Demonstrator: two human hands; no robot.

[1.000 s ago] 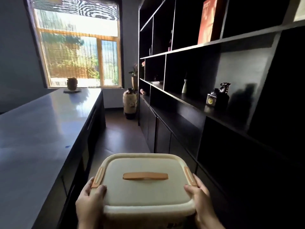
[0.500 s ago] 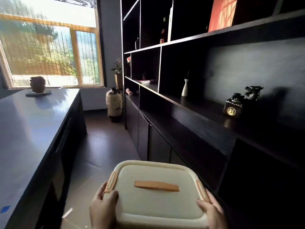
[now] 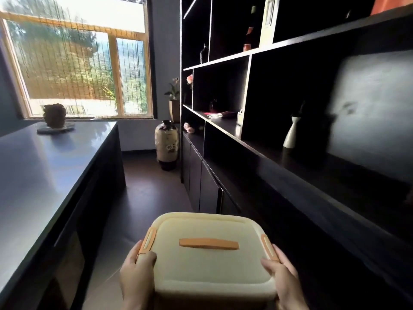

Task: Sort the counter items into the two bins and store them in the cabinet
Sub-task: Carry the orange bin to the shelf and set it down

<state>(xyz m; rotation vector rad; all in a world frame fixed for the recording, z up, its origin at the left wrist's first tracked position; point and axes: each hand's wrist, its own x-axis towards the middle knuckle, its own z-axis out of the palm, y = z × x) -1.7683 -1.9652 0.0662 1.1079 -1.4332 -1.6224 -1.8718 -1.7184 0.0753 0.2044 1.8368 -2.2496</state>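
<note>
— Dark cabinet (image 3: 207, 193) doors line the aisle on your right, the table (image 3: 44, 175) on your left. Where's the bin?

— The bin (image 3: 210, 253) sits between your hands: left hand (image 3: 136, 274) and right hand (image 3: 283, 278) curl round its sides, doors ahead-right.

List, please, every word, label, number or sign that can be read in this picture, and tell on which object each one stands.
None can be read.
Cream plastic bin with orange handle, held by the left hand and the right hand: no text shows on its lid.
White framed card on the upper shelf: too blurred to read.
Red and white papers on the middle shelf: too small to read.
</note>
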